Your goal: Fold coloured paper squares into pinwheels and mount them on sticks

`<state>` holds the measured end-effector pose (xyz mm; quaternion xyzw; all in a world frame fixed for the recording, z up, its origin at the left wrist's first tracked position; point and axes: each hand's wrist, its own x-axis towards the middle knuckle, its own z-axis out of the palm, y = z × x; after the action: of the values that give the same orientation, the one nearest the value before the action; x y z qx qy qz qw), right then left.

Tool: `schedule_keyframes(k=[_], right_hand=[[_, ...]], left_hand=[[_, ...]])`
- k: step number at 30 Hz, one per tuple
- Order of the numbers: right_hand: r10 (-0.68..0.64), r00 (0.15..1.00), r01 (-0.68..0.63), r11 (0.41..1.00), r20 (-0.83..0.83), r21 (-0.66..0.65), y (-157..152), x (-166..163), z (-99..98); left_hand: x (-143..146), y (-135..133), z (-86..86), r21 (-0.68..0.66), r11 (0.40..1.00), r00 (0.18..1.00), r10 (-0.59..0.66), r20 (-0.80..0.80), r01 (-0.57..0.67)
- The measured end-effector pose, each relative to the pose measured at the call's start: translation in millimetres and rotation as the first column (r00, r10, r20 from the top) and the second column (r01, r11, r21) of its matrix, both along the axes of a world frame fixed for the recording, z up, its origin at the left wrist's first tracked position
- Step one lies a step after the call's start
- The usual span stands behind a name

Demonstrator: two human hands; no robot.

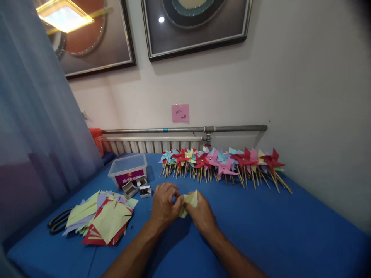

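Close together over the blue tabletop [243,224], both my hands work on a small piece of pale yellow paper [191,199]. My left hand [165,204] is closed, its thumb and fingertips pinching the paper's left side. From the other side my right hand [203,214] grips the same paper, thumb in front and fingers mostly hidden. The paper looks partly folded, with one corner pointing up. To the left lies a pile of cut paper squares [111,222] in yellow, red, lilac and green. Beyond my hands, finished paper pinwheels [224,165] on thin wooden sticks lie in a long row.
Black-handled scissors [59,221] lie partly under the pile. Behind it stand a clear plastic tub [127,166] and small opened boxes [145,191]. A radiator [150,146] and metal pipe [139,131] run along the wall. A curtain [37,127] hangs at left.
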<state>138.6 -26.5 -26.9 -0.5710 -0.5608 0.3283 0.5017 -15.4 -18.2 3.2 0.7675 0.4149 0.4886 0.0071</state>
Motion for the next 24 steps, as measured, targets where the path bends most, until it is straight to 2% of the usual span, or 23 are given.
schedule_keyframes(k=[3,6,8,9,11,14,17,19,24], right_hand=[[0.004,1.000,-0.003,0.999,0.016,-0.041,-1.4,-0.3,3.0],[0.016,1.000,-0.015,0.998,0.019,-0.056,-4.9,-2.1,7.1],[0.015,1.000,-0.015,0.998,0.000,-0.053,-6.4,-3.7,7.2],[0.015,1.000,-0.016,0.999,-0.015,-0.049,-6.6,-4.6,6.1],[0.018,0.999,-0.020,0.999,-0.047,-0.039,-6.0,-6.8,2.3],[-0.004,0.997,0.002,1.000,-0.076,-0.031,-3.9,-10.9,-4.0],[-0.034,0.994,0.032,0.999,-0.105,-0.025,-1.9,-13.9,-7.0],[-0.037,0.990,0.034,0.999,-0.136,-0.029,-0.7,-14.0,-7.1],[-0.085,0.984,0.079,0.996,-0.155,-0.046,3.3,-10.0,-8.1]], left_hand=[[-1.1,4.3,1.5,-0.234,0.972,0.989,-0.003,0.147,0.038],[-0.9,10.1,0.5,-0.494,0.854,0.941,0.019,0.338,0.160],[0.7,12.4,-1.7,-0.572,0.790,0.907,0.048,0.419,0.223],[1.7,12.5,-2.9,-0.581,0.781,0.899,0.058,0.433,0.229],[4.2,10.7,-4.8,-0.541,0.824,0.917,0.067,0.393,0.171],[7.8,5.3,-6.5,-0.325,0.946,0.978,0.085,0.192,-0.019],[8.6,2.0,-7.9,-0.126,0.985,0.991,0.126,0.042,-0.119],[6.4,2.5,-8.4,-0.069,0.991,0.993,0.117,0.029,-0.115],[-2.5,5.7,-6.7,0.009,1.000,1.000,0.017,0.006,-0.017]])
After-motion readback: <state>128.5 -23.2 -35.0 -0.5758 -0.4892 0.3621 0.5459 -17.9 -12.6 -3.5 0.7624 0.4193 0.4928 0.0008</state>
